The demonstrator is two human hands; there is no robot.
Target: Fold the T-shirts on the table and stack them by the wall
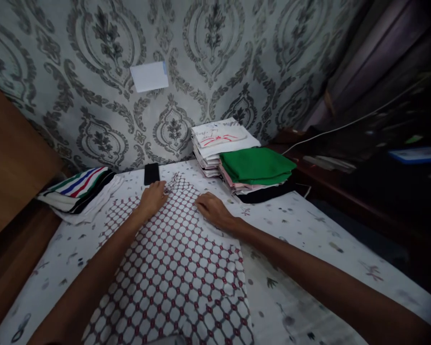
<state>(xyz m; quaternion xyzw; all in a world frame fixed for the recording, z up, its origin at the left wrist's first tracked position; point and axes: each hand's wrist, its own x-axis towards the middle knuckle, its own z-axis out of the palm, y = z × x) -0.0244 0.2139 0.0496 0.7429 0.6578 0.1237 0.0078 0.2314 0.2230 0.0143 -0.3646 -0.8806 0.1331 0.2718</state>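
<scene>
A white garment with a red and grey lattice print [179,249] lies spread out, its narrow end away from me and its wide part toward me. My left hand [153,198] is at the left of that narrow end, fingers curled down onto the cloth. Along the opposite edge, my right hand [214,209] is closed, with its fingertips at the fabric; the pinch itself is partly hidden. A sleeve-like flap of the garment shows beyond my left forearm. Just past my left hand lies a black phone [151,174].
Folded striped clothes [82,184] are stacked at left, beside a brown board [17,158]. At the back right are folded white clothes [224,136] and a pile topped with green cloth [258,165]. A floral sheet [294,230] covers the surface; a white cable [330,129] hangs right.
</scene>
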